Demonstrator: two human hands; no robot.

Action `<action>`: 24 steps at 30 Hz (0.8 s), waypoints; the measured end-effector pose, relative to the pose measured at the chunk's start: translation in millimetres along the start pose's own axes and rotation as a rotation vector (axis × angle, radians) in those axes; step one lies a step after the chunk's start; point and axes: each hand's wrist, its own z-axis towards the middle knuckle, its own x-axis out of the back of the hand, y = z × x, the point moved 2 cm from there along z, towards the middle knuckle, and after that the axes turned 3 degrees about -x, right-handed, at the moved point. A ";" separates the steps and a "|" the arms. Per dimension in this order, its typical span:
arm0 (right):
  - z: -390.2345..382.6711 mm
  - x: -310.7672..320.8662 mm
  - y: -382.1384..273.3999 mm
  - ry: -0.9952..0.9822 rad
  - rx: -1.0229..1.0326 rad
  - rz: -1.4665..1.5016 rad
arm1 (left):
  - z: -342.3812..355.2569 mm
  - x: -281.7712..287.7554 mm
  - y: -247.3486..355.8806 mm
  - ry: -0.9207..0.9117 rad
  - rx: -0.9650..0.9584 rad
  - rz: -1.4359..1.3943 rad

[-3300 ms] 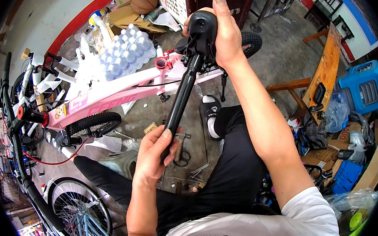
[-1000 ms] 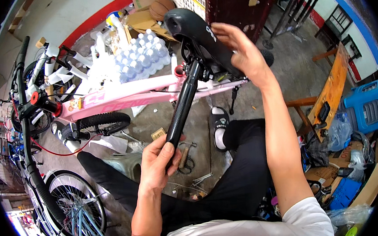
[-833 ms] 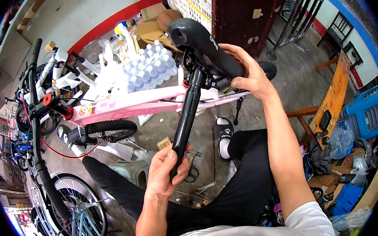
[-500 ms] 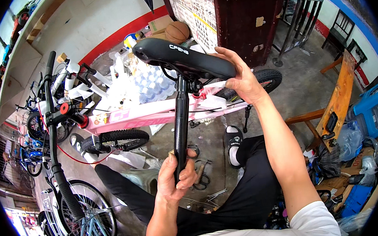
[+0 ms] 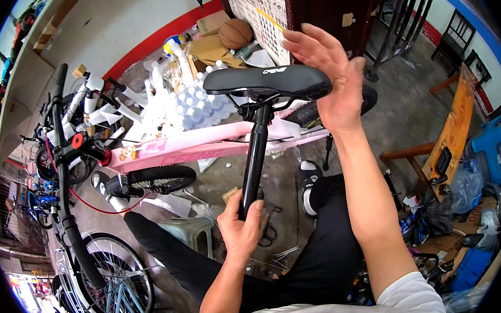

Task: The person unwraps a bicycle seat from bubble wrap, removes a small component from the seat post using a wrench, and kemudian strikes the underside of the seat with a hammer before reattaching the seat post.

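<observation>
A black bicycle saddle (image 5: 268, 84) sits on top of a black seatpost (image 5: 254, 156), held up in front of me. My left hand (image 5: 239, 227) is closed round the seatpost's lower end. Beside the saddle's right-hand end my right hand (image 5: 334, 79) is raised, its fingers stretched and apart; whether the palm touches the saddle I cannot tell. Behind them stands a pink bicycle frame (image 5: 185, 150) with black handlebars (image 5: 66, 171) at the left and wheels with knobby tyres. The saddle and seatpost hide part of the frame.
A grey plastic stool (image 5: 194, 231) stands by my left leg, near tools (image 5: 284, 254) on the floor. Wrapped bottles (image 5: 196, 105) and a basketball (image 5: 235, 34) lie behind the frame. At left is another bicycle wheel (image 5: 116, 282); at right, a wooden bench (image 5: 446, 135) and a blue case (image 5: 494, 146).
The saddle and seatpost have shifted right, and the saddle now lies more level. My right hand has gone from gripping the saddle's end to spread fingers. My left hand keeps hold of the seatpost.
</observation>
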 end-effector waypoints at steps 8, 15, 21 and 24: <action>-12.9 -3.6 6.8 -0.213 -0.251 -0.151 | 6.1 3.5 -6.8 0.244 -0.285 0.549; -20.9 4.8 20.9 -0.273 -0.460 -0.430 | 17.4 36.3 -6.8 0.345 -0.510 0.839; -24.3 5.2 15.1 -0.496 -0.845 -0.543 | 15.6 53.2 4.9 0.318 -0.604 0.974; -30.7 0.0 33.0 -0.397 -0.801 -0.544 | 23.7 64.1 -8.3 0.177 -0.312 0.559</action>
